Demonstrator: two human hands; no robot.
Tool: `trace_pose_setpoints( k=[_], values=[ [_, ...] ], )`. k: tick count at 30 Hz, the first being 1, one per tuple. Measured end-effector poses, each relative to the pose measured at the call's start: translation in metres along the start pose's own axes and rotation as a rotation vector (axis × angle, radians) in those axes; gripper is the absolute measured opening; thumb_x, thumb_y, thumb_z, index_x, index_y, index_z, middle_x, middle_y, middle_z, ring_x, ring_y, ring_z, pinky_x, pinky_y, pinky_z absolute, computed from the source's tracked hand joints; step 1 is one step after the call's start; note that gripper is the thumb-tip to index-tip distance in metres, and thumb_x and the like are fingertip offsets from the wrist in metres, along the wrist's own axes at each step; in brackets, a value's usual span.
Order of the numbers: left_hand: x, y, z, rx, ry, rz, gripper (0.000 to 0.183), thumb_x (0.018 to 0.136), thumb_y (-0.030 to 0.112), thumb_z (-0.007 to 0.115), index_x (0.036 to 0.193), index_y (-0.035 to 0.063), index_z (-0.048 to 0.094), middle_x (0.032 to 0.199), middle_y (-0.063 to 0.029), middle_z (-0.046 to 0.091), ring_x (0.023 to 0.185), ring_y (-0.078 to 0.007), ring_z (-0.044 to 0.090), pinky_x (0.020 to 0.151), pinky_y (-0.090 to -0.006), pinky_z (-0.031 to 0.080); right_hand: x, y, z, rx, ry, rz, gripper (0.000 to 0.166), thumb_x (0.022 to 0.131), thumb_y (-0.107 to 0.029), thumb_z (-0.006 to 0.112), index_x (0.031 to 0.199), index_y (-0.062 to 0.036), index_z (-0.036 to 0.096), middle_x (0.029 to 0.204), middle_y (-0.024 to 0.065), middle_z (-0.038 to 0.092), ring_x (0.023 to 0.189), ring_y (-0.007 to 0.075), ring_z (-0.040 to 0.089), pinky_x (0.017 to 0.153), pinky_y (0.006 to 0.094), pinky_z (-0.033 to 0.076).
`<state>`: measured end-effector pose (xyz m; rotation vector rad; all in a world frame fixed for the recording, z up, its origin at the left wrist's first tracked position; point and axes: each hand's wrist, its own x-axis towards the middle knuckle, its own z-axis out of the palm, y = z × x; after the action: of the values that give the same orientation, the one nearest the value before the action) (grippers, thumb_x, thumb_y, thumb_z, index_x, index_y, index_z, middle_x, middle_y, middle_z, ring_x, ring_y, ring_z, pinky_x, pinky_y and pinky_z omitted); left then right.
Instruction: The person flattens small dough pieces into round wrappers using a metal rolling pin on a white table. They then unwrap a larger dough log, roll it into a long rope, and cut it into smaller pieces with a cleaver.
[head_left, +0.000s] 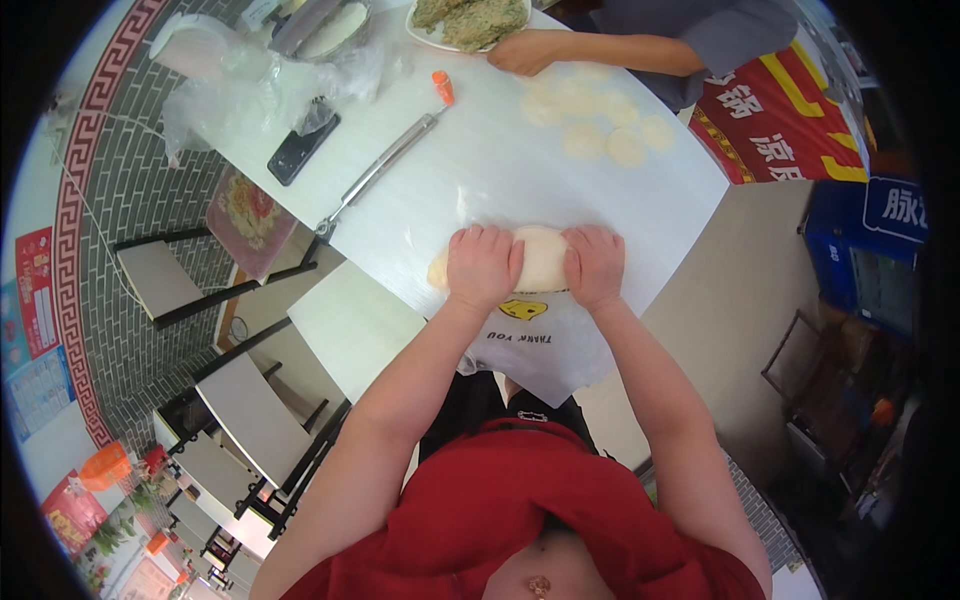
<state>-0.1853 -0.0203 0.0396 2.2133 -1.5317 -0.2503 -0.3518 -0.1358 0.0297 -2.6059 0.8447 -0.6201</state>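
A thick roll of pale dough (544, 259) lies crosswise near the front edge of the white table (495, 172). My left hand (484, 262) presses over its left part, fingers curled across the top, and a narrow end of dough shows beyond that hand. Around the right part, my right hand (598, 262) is wrapped, thumb inward. Between my hands the dough's middle is bare and smooth. Below it, a white plastic sheet or bag (525, 345) with a yellow figure and printed writing hangs over the table edge.
Several flat dough rounds (625, 146) lie at the far right. Another person's hand (525, 52) touches a plate of greenish filling (469, 46). Leftward are a slim metal rod (386, 163) with an orange-tipped end, a black phone (304, 148) and clear plastic bags (247, 105).
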Motion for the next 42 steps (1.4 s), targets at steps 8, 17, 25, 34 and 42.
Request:
trace_pose_setpoints(
  k=[8, 17, 25, 34, 42],
  values=[
    [0.057, -0.043, 0.011, -0.785, 0.148, -0.268, 0.035, 0.095, 0.031, 0.047, 0.108, 0.0031, 0.064, 0.113, -0.016, 0.062, 0.109, -0.0342, 0.055, 0.097, -0.0436, 0.04, 0.026, 0.016, 0.011, 0.153, -0.103, 0.185, 0.023, 0.091, -0.023, 0.05, 0.1, -0.0096, 0.066, 0.103, 0.0052, 0.064, 0.1, 0.0254, 0.056, 0.084, 0.0411, 0.039],
    [0.029, 0.011, 0.009, -0.211, -0.085, -0.023, 0.025, 0.089, 0.021, 0.048, 0.097, 0.0019, 0.063, 0.097, -0.0146, 0.065, 0.095, -0.0316, 0.059, 0.085, -0.0421, 0.044, 0.04, -0.049, 0.021, 0.119, -0.196, 0.302, 0.028, 0.091, -0.022, 0.047, 0.102, -0.0034, 0.066, 0.104, 0.0124, 0.065, 0.103, 0.0304, 0.057, 0.091, 0.0433, 0.039],
    [0.024, 0.012, 0.012, -0.04, -0.108, 0.004, 0.026, 0.088, 0.024, 0.049, 0.078, 0.006, 0.064, 0.077, -0.0114, 0.064, 0.078, -0.0307, 0.06, 0.079, -0.0406, 0.045, 0.038, -0.043, 0.022, -0.017, -0.12, 0.224, 0.022, 0.088, -0.022, 0.049, 0.076, -0.0086, 0.063, 0.087, 0.0078, 0.063, 0.089, 0.0259, 0.056, 0.077, 0.0406, 0.039],
    [0.063, -0.026, 0.032, -0.321, 0.216, -0.039, 0.027, 0.09, 0.021, 0.051, 0.106, 0.0019, 0.063, 0.105, -0.0164, 0.065, 0.099, -0.0345, 0.06, 0.089, -0.0439, 0.046, 0.044, -0.007, 0.045, 0.142, 0.027, 0.156, 0.027, 0.09, -0.026, 0.052, 0.108, -0.0109, 0.066, 0.113, 0.0109, 0.062, 0.11, 0.0285, 0.054, 0.093, 0.0428, 0.038],
    [0.011, -0.042, -0.01, -0.077, -0.001, 0.026, 0.028, 0.09, 0.025, 0.052, 0.103, 0.0025, 0.063, 0.098, -0.016, 0.065, 0.089, -0.0349, 0.061, 0.077, -0.0441, 0.048, -0.006, 0.025, 0.0, -0.095, -0.026, 0.195, 0.029, 0.086, -0.027, 0.056, 0.11, -0.0129, 0.064, 0.111, 0.0059, 0.061, 0.106, 0.0265, 0.053, 0.091, 0.0421, 0.037]
  ],
)
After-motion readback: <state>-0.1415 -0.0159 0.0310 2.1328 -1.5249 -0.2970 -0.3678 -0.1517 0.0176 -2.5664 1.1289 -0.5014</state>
